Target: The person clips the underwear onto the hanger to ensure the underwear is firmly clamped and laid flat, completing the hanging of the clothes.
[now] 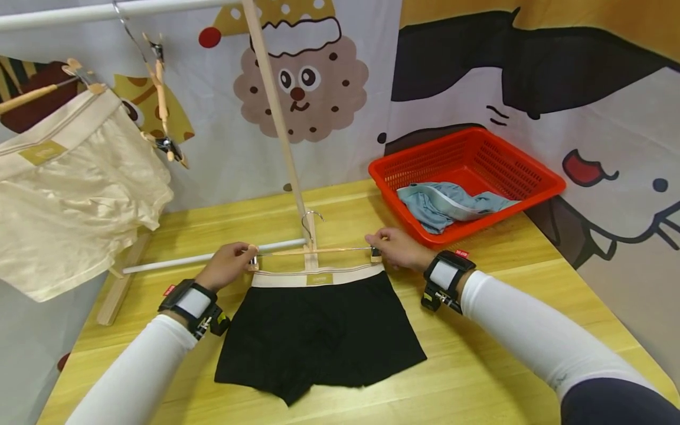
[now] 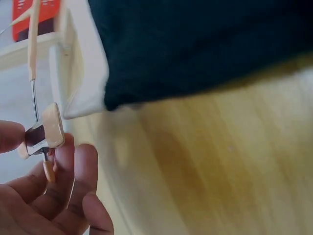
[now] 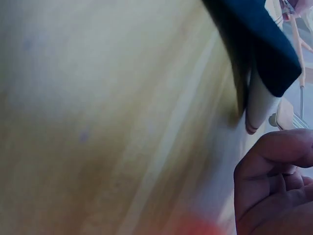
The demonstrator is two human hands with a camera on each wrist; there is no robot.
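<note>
Black boxer briefs (image 1: 319, 336) with a cream waistband (image 1: 345, 275) and a gold label lie flat on the wooden table. Just above the waistband lies a clip hanger (image 1: 329, 251) with a thin wooden bar and metal hook. My left hand (image 1: 228, 264) pinches its left clip (image 2: 53, 125) between thumb and fingers, right at the waistband's left corner. At the other end, my right hand (image 1: 401, 247) pinches the right clip (image 1: 376, 255), close to the right corner. In the right wrist view its fingers are curled and partly cover that clip.
A red basket (image 1: 388, 195) with blue-grey underwear (image 1: 446, 203) stands at the back right. Cream boxer briefs (image 1: 85, 195) hang at the left beside another clip hanger (image 1: 161, 94). A rack with a white rail (image 1: 79, 18) and wooden post (image 1: 276, 112) stands behind the hands.
</note>
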